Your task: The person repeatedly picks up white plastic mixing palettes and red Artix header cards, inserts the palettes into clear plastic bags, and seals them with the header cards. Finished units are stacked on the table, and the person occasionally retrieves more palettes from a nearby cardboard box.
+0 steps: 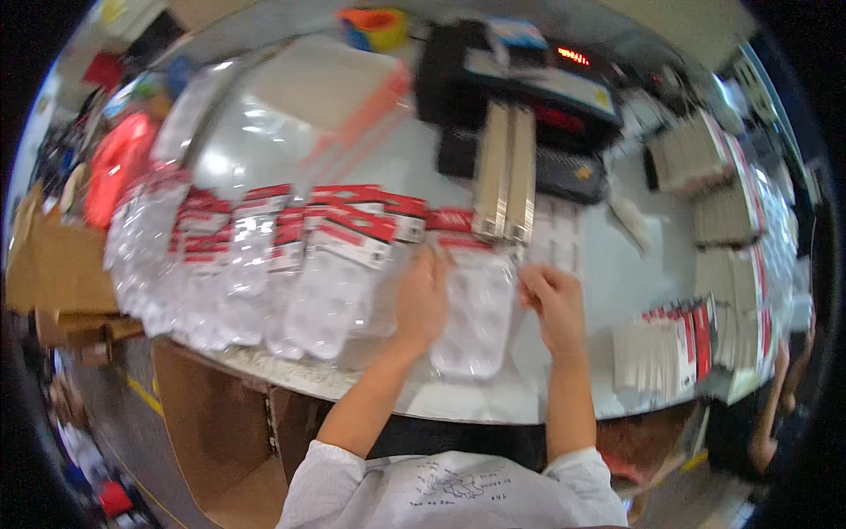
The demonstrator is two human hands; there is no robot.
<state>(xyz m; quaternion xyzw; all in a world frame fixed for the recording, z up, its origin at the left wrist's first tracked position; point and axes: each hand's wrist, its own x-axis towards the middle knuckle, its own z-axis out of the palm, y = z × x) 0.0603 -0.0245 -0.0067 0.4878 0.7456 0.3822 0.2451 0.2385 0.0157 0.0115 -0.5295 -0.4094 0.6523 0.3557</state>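
From where I stand, a person in a white shirt works at a white table (648, 273). Directly in front of them, near the middle, lies a clear molded plastic pack (473, 326) with rounded bumps, a red-and-white header (451, 220) at its far end. The left hand (425, 295) rests against its left edge, fingers close together; blur means I cannot tell whether they grip. The right hand (548, 298) is curled, thumb near fingertips, just beside the right edge; I cannot tell if it pinches anything. Two long metal bars (492, 167) reach from a black machine (538, 106) over the header. Similar packs (330, 304) overlap to the left.

The pack looks very light, thin and springy, probably slick, its bumps easily dented. I would hold it by the flat side edges or the stiffer-looking header, sparing the bumps.
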